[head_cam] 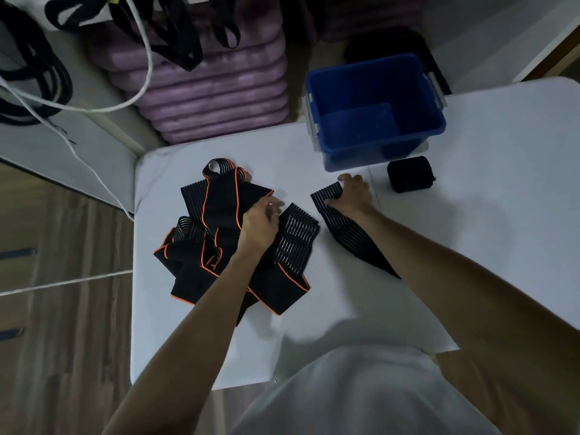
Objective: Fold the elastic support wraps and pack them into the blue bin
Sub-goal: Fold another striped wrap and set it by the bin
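A heap of black elastic wraps with orange edging (pixel 216 233) lies on the left half of the white table (pixel 470 233). My left hand (pixel 259 226) hovers over the heap's right side, fingers loosely curled, holding nothing that I can see. A separate black ribbed wrap (pixel 348 233) stretches diagonally on the table, and my right hand (pixel 353 194) grips its far end. A folded black wrap (pixel 409 174) sits to the right of that hand. The blue bin (pixel 376 89) stands at the table's far edge with nothing visible inside.
Stacked purple mats (pixel 216 86) rise beyond the table on the left. Black straps (pixel 31 73) and a white cord (pixel 103 108) lie on a grey surface at far left. Wooden floor shows left of the table.
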